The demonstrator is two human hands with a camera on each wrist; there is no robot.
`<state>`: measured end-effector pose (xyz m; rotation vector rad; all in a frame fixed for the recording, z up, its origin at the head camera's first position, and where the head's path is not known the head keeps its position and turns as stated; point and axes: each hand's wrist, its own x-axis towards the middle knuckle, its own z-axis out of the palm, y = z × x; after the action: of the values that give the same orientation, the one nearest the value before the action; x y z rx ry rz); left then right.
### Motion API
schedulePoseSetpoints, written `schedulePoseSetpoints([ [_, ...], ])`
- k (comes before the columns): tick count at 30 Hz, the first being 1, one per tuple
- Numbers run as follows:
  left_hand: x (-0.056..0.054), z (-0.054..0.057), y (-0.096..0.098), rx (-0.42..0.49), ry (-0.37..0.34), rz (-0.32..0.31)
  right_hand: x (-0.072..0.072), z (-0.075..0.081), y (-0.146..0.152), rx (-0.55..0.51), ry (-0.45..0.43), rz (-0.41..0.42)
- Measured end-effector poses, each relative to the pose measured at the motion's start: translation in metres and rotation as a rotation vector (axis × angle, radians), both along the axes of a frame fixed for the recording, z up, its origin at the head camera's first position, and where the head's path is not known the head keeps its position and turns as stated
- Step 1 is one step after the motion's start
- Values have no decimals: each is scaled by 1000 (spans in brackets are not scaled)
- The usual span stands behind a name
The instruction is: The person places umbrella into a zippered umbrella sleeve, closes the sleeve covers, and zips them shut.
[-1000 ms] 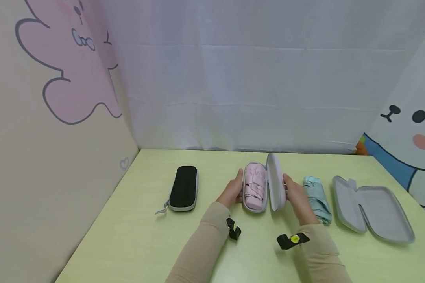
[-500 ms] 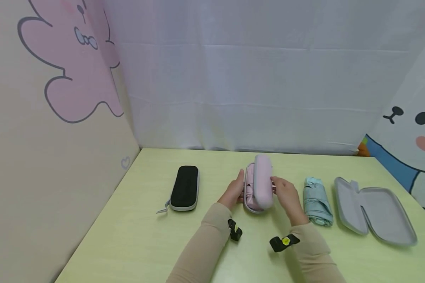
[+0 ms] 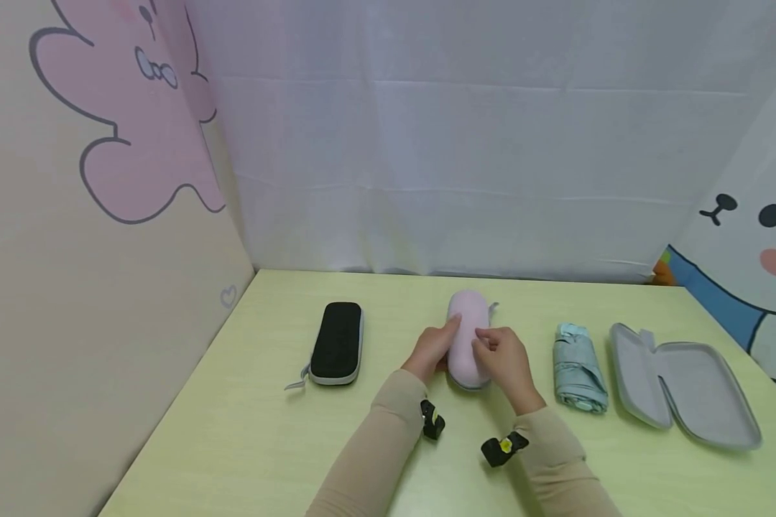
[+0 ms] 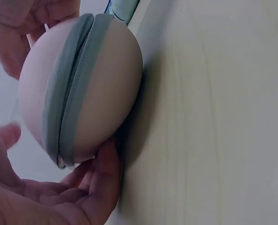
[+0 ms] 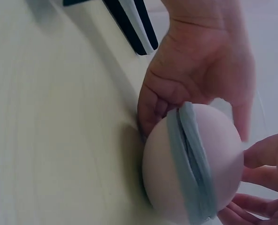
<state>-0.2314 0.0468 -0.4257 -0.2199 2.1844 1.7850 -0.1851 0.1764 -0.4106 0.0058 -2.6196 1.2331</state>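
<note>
A pink zip case point(image 3: 468, 337) lies lengthwise between the hands in the head view, its lid down over the pink folded umbrella, which is hidden inside. My left hand point(image 3: 432, 350) holds its left side, thumb up on the lid and fingers low against the base. My right hand point(image 3: 506, 360) touches the lid's right side with its fingertips. From the left wrist view, the grey zipper edges point(image 4: 75, 89) of both halves meet closely at the near end. In the right wrist view the fingers point(image 5: 263, 152) of the right hand rest against the pink lid.
To the left lies a black zip case point(image 3: 336, 341) with a grey pull strap point(image 3: 297, 378). Right of the hands are a teal folded umbrella point(image 3: 578, 370) and an opened grey case point(image 3: 705, 388). A white curtain point(image 3: 465, 165) hangs behind the table point(image 3: 233, 445).
The pink case's lid has swung from upright on the right over to the left and down, covering the umbrella. My right hand has moved left with it; the left hand's thumb is now on the lid.
</note>
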Motion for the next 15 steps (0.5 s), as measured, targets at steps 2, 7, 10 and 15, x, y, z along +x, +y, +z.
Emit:
schedulePoseSetpoints([
  [2, 0, 0, 1, -48, 38, -13, 0, -1, -1, 14, 20, 15],
  [7, -1, -2, 3, -137, 64, -2, -1, -4, 1, 29, 12, 15],
  [10, -2, -4, 4, -88, 23, 37, -2, -4, 6, -20, -35, 8],
  [15, -3, -1, 3, 109, -74, 115, -5, 2, 17, -200, -69, -93],
])
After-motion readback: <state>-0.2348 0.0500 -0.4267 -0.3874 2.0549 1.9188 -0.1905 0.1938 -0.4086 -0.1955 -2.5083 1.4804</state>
